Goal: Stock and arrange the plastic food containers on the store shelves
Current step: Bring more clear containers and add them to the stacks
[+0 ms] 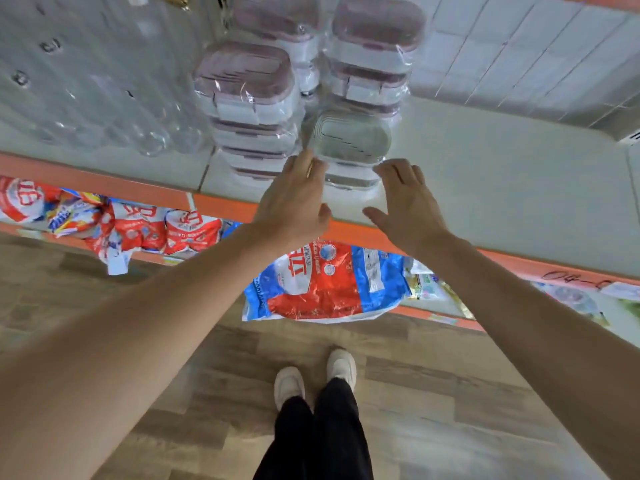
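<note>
A low stack of clear plastic containers with a grey lid (pixel 349 140) stands near the front of the white shelf (pixel 502 188). My left hand (pixel 294 199) is at its left side, fingertips touching or nearly touching the stack, fingers apart. My right hand (pixel 407 199) hovers just right of it, fingers spread, holding nothing. Taller wrapped stacks of pink-lidded containers stand behind: one at the left (pixel 247 102), one further back (pixel 277 26) and one at the right (pixel 375 53).
Clear glassware (pixel 138 126) fills the shelf's left part. The shelf has an orange front edge (pixel 221 207). Below it, red and blue detergent bags (pixel 325 282) and smaller red packets (pixel 138 230) sit on a lower shelf. My feet (pixel 315 379) stand on wood-look flooring.
</note>
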A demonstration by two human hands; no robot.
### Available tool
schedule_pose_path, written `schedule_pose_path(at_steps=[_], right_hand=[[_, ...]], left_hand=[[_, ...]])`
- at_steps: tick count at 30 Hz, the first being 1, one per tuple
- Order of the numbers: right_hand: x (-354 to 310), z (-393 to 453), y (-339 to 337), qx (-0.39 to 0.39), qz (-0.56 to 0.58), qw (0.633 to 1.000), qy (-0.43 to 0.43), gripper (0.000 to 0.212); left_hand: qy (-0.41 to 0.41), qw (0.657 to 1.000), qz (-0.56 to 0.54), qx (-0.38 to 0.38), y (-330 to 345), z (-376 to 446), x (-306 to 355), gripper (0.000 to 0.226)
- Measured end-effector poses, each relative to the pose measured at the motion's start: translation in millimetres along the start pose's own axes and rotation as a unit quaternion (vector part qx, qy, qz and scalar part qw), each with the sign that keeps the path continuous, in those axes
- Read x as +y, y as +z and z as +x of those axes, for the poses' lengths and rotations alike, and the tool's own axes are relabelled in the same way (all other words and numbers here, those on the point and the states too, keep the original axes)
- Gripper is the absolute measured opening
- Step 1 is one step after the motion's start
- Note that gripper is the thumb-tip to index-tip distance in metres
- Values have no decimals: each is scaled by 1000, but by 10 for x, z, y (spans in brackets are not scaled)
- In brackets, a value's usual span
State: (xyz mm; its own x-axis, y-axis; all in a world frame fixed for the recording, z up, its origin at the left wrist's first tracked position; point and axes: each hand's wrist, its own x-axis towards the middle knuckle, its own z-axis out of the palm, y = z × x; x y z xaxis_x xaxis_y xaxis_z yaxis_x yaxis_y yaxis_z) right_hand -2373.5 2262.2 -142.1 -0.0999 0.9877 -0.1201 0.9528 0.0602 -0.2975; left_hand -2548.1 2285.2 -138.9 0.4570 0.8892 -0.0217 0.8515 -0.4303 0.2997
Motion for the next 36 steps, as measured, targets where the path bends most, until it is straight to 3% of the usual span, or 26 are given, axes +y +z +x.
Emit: schedule_pose_path(at_steps=[3, 8, 15, 20, 25, 32, 36], right_hand=[[104, 279, 43, 26, -14, 999, -16, 67], [173, 589, 95, -6, -14, 1000, -19, 68], [257, 283, 102, 23, -40, 998, -48, 58], [276, 222, 38, 42, -63, 997, -35, 54], [418, 187, 7, 14, -17, 1000, 7, 79], [576, 146, -60, 4, -52, 997, 64, 108], [790, -151, -67, 8, -8, 993, 121, 99]], left_hand=[[-15, 999, -30, 24, 128, 100, 14, 52], [-21, 997, -30, 61, 205, 194, -16, 55], [-50, 997, -58, -6, 250, 386, 68, 80], [-46, 996, -82, -5, 281, 383, 123, 68], [11, 992, -126, -17, 371, 337, 187, 73], [-49, 991, -110, -51, 459, 514, 156, 91], [23, 992, -22, -120, 538, 649, 227, 97]])
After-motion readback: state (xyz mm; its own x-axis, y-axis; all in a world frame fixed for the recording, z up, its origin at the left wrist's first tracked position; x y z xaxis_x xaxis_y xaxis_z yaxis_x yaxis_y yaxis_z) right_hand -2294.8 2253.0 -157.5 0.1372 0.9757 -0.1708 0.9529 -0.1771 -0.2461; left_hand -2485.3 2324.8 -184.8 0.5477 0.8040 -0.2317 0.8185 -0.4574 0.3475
